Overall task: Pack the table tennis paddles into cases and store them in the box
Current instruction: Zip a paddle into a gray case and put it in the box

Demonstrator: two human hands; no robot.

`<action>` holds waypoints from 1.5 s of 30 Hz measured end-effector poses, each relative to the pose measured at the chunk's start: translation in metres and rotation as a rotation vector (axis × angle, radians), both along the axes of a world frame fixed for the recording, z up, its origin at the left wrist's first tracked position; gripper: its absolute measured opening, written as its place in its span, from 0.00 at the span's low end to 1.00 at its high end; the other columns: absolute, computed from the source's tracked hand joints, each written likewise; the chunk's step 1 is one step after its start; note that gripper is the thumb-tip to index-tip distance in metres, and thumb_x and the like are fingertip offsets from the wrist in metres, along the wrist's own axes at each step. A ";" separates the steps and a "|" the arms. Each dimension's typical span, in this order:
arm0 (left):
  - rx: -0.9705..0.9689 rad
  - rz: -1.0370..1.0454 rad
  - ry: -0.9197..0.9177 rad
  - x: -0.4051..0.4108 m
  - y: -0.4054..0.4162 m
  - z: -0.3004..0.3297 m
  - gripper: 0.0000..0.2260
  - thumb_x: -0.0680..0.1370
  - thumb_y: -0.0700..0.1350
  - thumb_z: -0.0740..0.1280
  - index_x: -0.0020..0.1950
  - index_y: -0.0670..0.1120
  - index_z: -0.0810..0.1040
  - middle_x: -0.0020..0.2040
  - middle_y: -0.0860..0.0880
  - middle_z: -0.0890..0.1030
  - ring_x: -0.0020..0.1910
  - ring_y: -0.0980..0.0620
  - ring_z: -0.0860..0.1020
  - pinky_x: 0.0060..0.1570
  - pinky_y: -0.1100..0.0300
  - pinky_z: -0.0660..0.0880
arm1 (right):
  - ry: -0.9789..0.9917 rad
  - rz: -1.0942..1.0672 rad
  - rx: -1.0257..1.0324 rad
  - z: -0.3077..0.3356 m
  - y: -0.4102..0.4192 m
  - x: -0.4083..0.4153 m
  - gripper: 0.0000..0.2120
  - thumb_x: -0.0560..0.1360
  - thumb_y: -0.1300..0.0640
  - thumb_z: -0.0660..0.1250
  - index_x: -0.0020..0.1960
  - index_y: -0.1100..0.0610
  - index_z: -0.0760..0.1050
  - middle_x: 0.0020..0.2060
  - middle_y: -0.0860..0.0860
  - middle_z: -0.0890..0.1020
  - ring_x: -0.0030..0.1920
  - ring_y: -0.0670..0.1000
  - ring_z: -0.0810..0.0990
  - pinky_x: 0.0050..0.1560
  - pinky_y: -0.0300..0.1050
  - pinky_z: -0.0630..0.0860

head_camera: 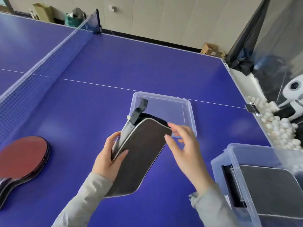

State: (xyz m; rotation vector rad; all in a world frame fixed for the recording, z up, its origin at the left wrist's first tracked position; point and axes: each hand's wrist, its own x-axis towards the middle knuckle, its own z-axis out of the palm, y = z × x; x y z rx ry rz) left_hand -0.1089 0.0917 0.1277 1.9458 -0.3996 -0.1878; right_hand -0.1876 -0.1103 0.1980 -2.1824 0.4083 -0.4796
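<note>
Gripping flat grey fabric case (pixel 139 154) with left hand (pixel 109 156) above blue counter (pixel 114 66); right hand (pixel 183 145) hovering loose-fingered, blurred, possibly touching it.

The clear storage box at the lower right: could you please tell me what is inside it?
Inside the clear box lies one dark grey paddle case, flat. Anything beneath it is covered, and the frame edge crops the box.
</note>
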 end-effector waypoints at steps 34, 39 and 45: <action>-0.477 0.061 0.289 0.011 0.089 0.050 0.17 0.70 0.37 0.69 0.54 0.53 0.78 0.38 0.51 0.85 0.36 0.56 0.82 0.37 0.65 0.79 | 0.110 0.062 0.486 0.002 -0.002 -0.012 0.07 0.73 0.66 0.67 0.41 0.57 0.80 0.27 0.49 0.79 0.27 0.47 0.71 0.33 0.35 0.72; -0.531 0.181 0.462 0.009 0.077 0.053 0.13 0.75 0.38 0.67 0.57 0.52 0.78 0.38 0.50 0.85 0.34 0.53 0.83 0.34 0.62 0.79 | 0.076 0.105 0.347 0.002 0.008 -0.016 0.09 0.73 0.67 0.67 0.40 0.55 0.79 0.29 0.50 0.83 0.29 0.44 0.79 0.33 0.34 0.76; -0.517 0.357 0.551 0.012 0.066 0.054 0.14 0.73 0.46 0.71 0.58 0.54 0.78 0.45 0.47 0.84 0.40 0.47 0.82 0.42 0.53 0.79 | 0.014 0.111 0.164 -0.010 0.020 -0.035 0.09 0.71 0.68 0.68 0.39 0.55 0.79 0.33 0.49 0.84 0.34 0.49 0.83 0.40 0.43 0.81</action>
